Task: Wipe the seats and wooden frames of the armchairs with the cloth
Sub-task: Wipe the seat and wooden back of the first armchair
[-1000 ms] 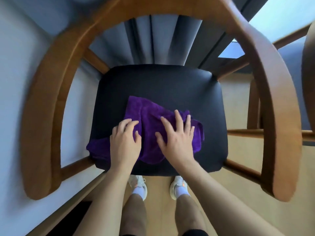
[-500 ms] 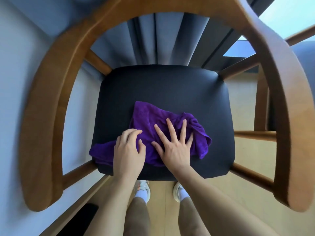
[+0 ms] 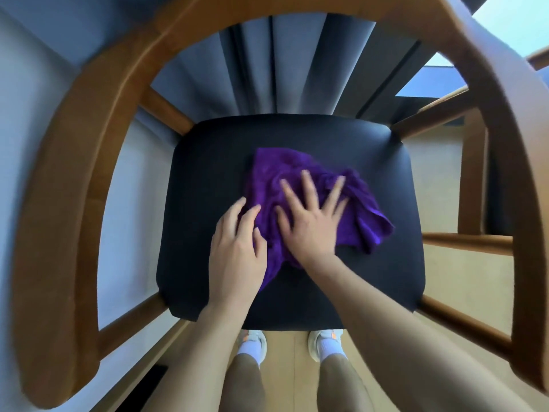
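Curving round the left side, wooden frame (image 3: 59,203) encloses black seat (image 3: 202,179). Next, left hand (image 3: 237,254), fingers loosely bent, rests on left edge of purple cloth (image 3: 273,168), bunched mid-seat. Beside it, right hand (image 3: 312,227) presses cloth flat, fingers spread wide, slightly blurred.

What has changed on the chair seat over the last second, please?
The purple cloth slid away from the front-left edge of the seat toward its middle and right, bunching up, pushed by the right hand and left hand. Unchanged: both hands press on the cloth; the wooden frame is untouched.
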Tool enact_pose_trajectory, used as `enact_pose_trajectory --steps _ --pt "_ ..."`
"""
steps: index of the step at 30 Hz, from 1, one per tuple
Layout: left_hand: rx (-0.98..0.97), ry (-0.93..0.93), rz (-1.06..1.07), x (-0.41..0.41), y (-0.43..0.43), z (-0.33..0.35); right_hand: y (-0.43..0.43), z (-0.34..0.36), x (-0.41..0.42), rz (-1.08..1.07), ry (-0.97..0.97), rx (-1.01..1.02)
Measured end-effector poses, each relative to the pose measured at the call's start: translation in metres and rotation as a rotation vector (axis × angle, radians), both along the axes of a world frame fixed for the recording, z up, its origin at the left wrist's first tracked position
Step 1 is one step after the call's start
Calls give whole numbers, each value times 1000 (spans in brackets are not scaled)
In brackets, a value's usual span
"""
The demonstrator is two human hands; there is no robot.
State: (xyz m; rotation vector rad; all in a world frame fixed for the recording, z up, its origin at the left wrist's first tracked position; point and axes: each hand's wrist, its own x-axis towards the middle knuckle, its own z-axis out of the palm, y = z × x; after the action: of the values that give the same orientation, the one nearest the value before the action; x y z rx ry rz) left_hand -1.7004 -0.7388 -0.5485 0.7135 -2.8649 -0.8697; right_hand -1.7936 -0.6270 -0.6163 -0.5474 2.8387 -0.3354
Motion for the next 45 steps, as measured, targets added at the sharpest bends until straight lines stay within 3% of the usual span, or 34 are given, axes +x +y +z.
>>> enact_pose_trajectory --steps 3,11,17,19,22,26,30,34,37,42,45 --pt "-74 -60 -132 -12 8 -19 -8 -1 25 205 5 -34" --pt "-65 -85 -292 -1 27 -18 74 2 43 162 64 12" --pt "-238 83 -4 -4 -34 62 43 6 26 -6 -56 54" --pt "-302 41 37 -5 -51 71 15 6 24 -12 -77 49" --pt "-338 -32 17 -15 -64 71 -24 7 28 161 -54 31" --pt "-236 -276 -33 -22 -66 50 -16 8 37 308 -43 -1" --pt "-74 -517 -27 -10 -48 7 44 10 24 171 -40 29" --pt "-69 -496 -73 -3 -36 -23 82 16 -15 -184 -56 56" --pt "-104 -461 -81 6 -34 -35 58 16 -50 -316 -176 103" --pt "-95 -403 -64 5 -39 -41 -20 12 -61 -51 -122 104" --pt "-76 -403 -50 2 -42 -37 -12 5 -46 105 -45 27"
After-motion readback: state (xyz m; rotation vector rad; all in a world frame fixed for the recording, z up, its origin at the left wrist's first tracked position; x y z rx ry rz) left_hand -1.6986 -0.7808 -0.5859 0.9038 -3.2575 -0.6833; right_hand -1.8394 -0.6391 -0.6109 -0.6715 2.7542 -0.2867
